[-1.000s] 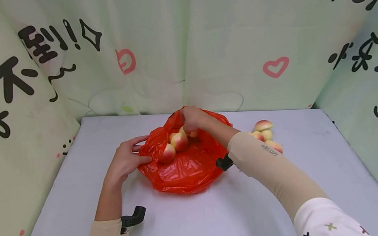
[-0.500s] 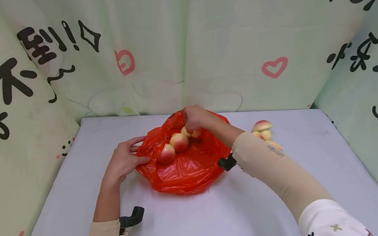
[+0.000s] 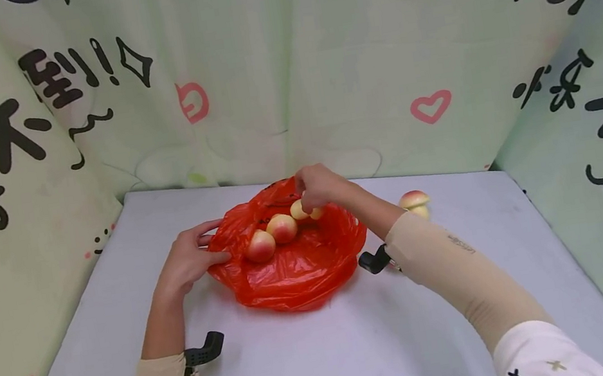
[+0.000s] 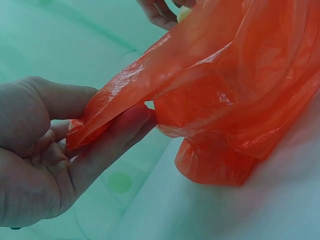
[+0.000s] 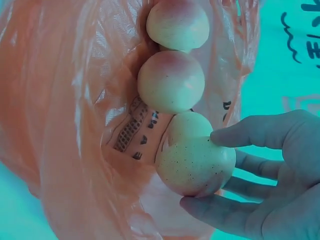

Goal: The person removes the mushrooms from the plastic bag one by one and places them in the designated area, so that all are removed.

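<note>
A crinkled red plastic bag (image 3: 292, 280) lies with its mouth spread on the table. My left hand (image 3: 189, 257) grips the bag's left edge between thumb and fingers, as the left wrist view shows with the film (image 4: 115, 100) folded there. At the far side of the mouth, my right hand (image 3: 320, 185) holds a toy mushroom (image 5: 195, 160) with a cream, dark-speckled cap and a short stem. Thumb and fingertips are on either side of it. Two more pink-and-cream mushrooms, one nearer (image 3: 260, 246) and one beside it (image 3: 283, 228), rest inside the bag.
Right of the bag, a mushroom (image 3: 414, 200) lies on the white table (image 3: 294, 371), partly behind my right forearm. Patterned curtains (image 3: 240, 93) enclose the table at the back and both sides. Dark camera mounts (image 3: 205, 350) stick out from the wrists.
My right hand has shifted slightly right with its mushroom, away from the other two. The right forearm now covers more of the mushrooms on the table. My left hand keeps its grip on the bag.
</note>
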Motion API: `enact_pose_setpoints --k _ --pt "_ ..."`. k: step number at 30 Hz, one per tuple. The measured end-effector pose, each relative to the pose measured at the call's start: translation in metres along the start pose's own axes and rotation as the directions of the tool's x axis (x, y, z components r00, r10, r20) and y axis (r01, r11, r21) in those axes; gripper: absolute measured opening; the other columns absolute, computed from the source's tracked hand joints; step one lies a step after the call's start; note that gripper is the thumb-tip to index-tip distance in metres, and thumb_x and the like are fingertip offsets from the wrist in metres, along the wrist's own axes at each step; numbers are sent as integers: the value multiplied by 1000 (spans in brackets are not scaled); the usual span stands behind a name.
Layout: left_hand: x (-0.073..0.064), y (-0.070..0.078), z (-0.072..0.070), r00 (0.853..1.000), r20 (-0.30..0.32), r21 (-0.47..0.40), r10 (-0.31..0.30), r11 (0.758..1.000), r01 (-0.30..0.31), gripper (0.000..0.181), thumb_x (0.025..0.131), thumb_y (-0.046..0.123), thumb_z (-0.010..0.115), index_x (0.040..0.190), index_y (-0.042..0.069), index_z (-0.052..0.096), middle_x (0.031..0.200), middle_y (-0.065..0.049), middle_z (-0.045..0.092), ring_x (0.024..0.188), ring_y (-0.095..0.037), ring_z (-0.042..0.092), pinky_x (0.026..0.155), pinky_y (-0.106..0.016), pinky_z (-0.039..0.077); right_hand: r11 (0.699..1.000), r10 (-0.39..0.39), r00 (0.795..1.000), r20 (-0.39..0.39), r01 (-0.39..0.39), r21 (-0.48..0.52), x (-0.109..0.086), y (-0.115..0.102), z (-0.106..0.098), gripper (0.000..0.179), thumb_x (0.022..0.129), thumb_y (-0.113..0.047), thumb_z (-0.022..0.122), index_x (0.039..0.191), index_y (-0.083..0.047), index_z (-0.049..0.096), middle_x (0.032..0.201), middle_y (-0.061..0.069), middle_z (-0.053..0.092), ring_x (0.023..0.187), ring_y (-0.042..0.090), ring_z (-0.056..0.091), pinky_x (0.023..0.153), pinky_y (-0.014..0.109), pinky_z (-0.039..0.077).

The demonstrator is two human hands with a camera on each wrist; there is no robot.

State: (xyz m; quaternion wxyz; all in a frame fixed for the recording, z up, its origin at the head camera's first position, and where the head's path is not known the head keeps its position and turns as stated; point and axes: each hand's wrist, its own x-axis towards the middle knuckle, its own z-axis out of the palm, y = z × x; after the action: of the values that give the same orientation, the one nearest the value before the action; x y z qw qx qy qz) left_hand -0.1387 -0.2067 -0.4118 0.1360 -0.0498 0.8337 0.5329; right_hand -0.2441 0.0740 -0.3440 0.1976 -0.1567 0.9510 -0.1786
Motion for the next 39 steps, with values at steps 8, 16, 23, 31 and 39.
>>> enact_pose_setpoints --k 8,16,23,31,39 --pt "0 0 -2 1000 -4 0 -11 1000 11 73 91 11 76 158 15 46 149 -24 53 127 -40 61 93 -42 63 998 -68 997 -26 69 13 -16 9 -10 34 81 -6 75 114 -2 69 107 11 66 96 27 57 75 32 55" --pt "0 -1 -4 1000 -14 -5 -17 1000 16 74 92 12 77 159 17 45 150 -22 53 127 -39 61 91 -41 63 992 -109 994 -29 111 57 -43 17 -23 32 82 -5 78 113 -6 69 119 12 67 98 27 59 75 31 60" --pt "-1 -3 -8 999 -27 5 -40 999 40 76 92 15 78 159 18 44 153 -22 50 131 -39 57 93 -41 63 992 -92 996 -13 93 87 -64 27 -30 35 81 -3 81 113 -10 69 122 11 66 99 29 60 77 32 62" --pt "-3 -2 -8 999 -25 -11 -45 999 45 76 93 15 77 161 17 42 152 -23 50 129 -39 58 92 -39 63 988 -82 997 3 81 132 -85 43 -35 37 82 -2 80 116 -10 69 124 12 66 100 31 65 76 33 64" --pt "-4 -2 -8 999 -25 -21 -45 999 44 78 93 16 77 161 17 40 153 -23 50 130 -39 59 92 -38 63 979 -95 995 9 91 185 -107 63 -39 40 82 -4 81 120 -9 68 128 13 65 113 34 64 81 38 65"
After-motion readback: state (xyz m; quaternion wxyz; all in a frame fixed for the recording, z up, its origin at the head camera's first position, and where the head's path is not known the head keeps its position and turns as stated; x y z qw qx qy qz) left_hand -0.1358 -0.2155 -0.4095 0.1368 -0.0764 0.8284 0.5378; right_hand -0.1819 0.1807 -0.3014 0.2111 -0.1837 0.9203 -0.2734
